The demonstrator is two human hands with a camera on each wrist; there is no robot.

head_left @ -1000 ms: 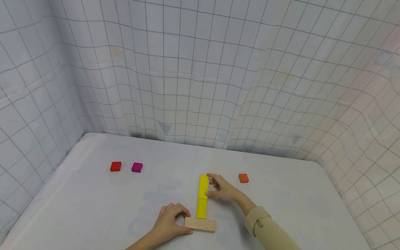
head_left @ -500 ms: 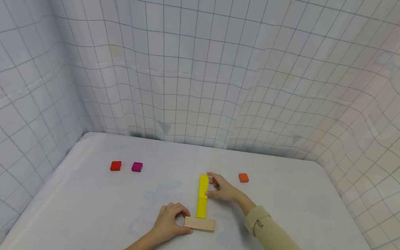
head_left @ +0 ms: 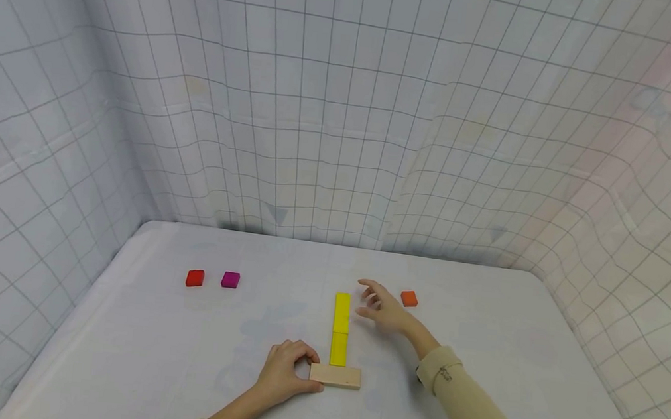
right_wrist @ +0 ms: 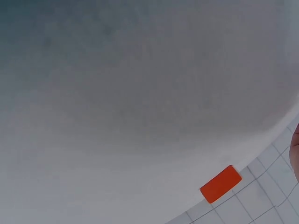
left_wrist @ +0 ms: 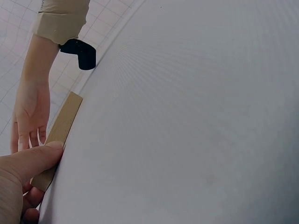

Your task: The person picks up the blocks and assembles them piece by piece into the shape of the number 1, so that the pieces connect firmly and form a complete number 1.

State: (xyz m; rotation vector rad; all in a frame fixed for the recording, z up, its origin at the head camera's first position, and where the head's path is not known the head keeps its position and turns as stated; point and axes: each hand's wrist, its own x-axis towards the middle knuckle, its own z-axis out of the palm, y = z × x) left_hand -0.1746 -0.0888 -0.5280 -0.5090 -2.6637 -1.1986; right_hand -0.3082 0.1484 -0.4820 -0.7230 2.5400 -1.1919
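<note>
A plain wooden block [head_left: 335, 376] lies crosswise near the front of the table. My left hand [head_left: 287, 373] pinches its left end between thumb and fingers; the left wrist view shows the thumb on the block [left_wrist: 64, 122]. Beyond it, two yellow blocks form a line running away from me, the nearer one [head_left: 338, 349] close against the wooden block and the farther one [head_left: 342, 312] end to end with it. Just right of the farther yellow block is my right hand [head_left: 385, 309], fingers loosely spread, holding nothing and apart from the blocks.
An orange block [head_left: 409, 298] sits right of my right hand, also in the right wrist view. Far left on the white-covered table [head_left: 138, 339] are a red block [head_left: 195, 278] and a purple block [head_left: 230, 280]. Grid-patterned curtains [head_left: 342, 137] surround the table.
My right hand has let go of the farther yellow block and moved right and slightly away from me. The left hand and all the blocks have stayed put.
</note>
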